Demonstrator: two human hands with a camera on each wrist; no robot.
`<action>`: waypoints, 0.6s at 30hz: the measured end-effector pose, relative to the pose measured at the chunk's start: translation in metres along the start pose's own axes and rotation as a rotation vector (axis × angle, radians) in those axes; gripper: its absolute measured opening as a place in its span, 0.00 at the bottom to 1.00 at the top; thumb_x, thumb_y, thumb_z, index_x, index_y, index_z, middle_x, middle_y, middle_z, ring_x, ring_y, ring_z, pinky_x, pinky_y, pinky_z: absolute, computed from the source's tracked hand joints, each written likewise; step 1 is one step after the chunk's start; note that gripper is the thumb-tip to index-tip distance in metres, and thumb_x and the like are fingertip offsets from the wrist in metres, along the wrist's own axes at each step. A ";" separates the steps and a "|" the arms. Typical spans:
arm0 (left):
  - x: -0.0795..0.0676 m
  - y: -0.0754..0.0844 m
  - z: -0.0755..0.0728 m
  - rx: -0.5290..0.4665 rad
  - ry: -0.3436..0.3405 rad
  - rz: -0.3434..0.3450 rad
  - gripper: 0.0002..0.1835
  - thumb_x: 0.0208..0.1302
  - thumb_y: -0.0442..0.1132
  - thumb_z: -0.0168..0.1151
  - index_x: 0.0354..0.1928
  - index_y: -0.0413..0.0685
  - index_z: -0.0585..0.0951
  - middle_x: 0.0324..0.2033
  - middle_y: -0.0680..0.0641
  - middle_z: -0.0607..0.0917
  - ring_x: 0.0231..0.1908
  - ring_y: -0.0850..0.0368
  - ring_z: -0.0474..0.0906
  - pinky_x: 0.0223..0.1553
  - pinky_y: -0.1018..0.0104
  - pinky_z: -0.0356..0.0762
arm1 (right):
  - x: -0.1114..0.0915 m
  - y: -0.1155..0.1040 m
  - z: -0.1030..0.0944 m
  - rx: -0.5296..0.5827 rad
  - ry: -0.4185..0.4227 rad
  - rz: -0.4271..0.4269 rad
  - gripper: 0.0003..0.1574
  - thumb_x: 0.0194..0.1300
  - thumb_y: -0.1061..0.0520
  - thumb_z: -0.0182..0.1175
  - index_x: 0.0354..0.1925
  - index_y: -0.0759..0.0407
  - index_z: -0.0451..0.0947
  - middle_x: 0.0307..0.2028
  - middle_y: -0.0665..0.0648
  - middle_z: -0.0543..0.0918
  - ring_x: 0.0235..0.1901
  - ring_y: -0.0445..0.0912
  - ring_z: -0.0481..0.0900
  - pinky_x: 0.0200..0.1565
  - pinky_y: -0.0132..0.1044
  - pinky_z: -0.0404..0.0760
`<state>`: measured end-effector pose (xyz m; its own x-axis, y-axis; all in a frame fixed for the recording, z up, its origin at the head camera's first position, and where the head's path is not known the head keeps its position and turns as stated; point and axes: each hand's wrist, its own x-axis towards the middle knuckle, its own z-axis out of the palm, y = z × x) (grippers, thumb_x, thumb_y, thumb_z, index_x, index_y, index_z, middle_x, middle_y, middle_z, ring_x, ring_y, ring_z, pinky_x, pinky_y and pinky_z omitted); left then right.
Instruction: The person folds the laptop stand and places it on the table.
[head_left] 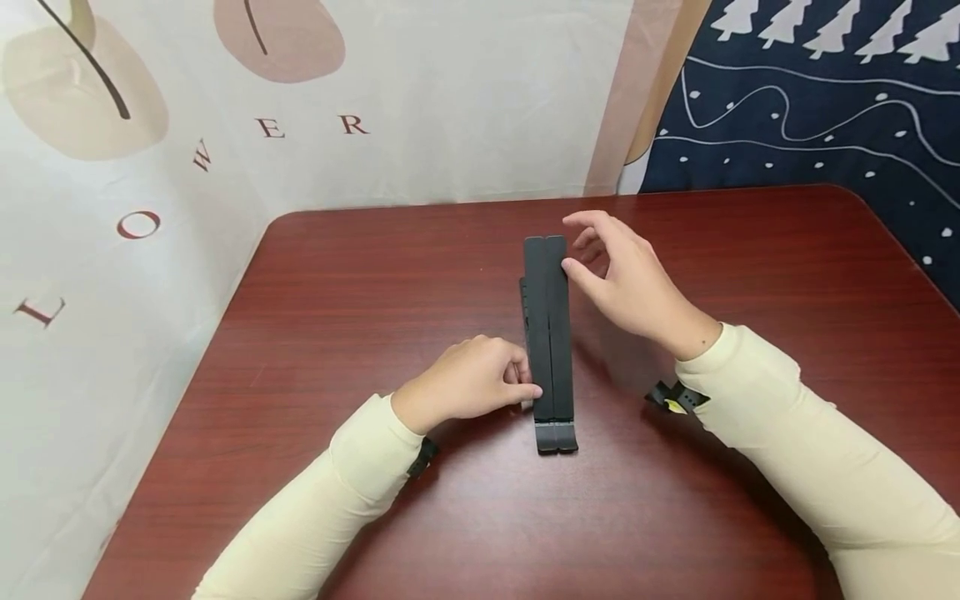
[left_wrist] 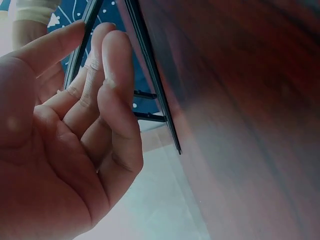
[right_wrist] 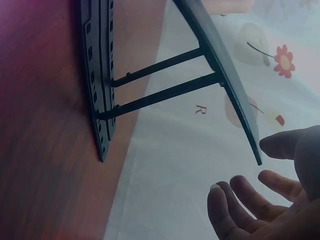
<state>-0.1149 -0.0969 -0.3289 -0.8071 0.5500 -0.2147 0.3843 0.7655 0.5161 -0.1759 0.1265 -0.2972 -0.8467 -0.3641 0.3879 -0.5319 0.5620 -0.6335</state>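
A black folding laptop stand (head_left: 550,333) stands on the table with its two long arms drawn close together and its upper part raised. In the right wrist view, thin struts (right_wrist: 165,95) join the slotted base rails (right_wrist: 95,75) to the tilted upper part. My left hand (head_left: 471,379) holds the stand's lower left side, its thumb on the edge and its curled fingers reaching in beneath. At the top end, my right hand (head_left: 633,279) has its thumb at the stand's right edge, while the other fingers are spread loosely beyond it, apart from the stand.
The reddish-brown wooden table (head_left: 337,275) has rounded far corners. Behind and to the left hangs a pale cloth (head_left: 465,83) with printed letters; a dark blue one (head_left: 810,117) with white trees hangs at the right. Black bands (head_left: 675,397) sit at both wrists.
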 end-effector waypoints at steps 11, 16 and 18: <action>0.001 -0.002 0.001 -0.036 -0.034 0.021 0.11 0.63 0.50 0.70 0.25 0.59 0.80 0.20 0.63 0.85 0.19 0.68 0.77 0.30 0.65 0.74 | 0.008 -0.002 0.001 0.014 -0.087 0.007 0.24 0.70 0.62 0.59 0.63 0.54 0.74 0.36 0.56 0.86 0.36 0.48 0.83 0.38 0.42 0.78; 0.001 -0.003 0.000 -0.090 -0.063 0.016 0.11 0.65 0.48 0.69 0.26 0.57 0.80 0.20 0.60 0.86 0.19 0.66 0.80 0.32 0.66 0.76 | 0.007 -0.001 0.001 0.017 -0.110 0.022 0.26 0.69 0.62 0.61 0.64 0.52 0.73 0.32 0.54 0.85 0.25 0.47 0.75 0.27 0.34 0.71; 0.001 -0.003 0.000 -0.105 -0.071 0.009 0.11 0.65 0.48 0.68 0.26 0.57 0.80 0.19 0.60 0.86 0.19 0.65 0.80 0.33 0.66 0.76 | 0.006 0.000 0.001 0.025 -0.119 0.034 0.28 0.68 0.62 0.62 0.65 0.52 0.72 0.31 0.54 0.84 0.23 0.47 0.74 0.27 0.34 0.71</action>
<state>-0.1166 -0.0987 -0.3311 -0.7689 0.5814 -0.2659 0.3390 0.7234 0.6014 -0.1811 0.1235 -0.2950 -0.8559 -0.4314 0.2850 -0.5012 0.5570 -0.6622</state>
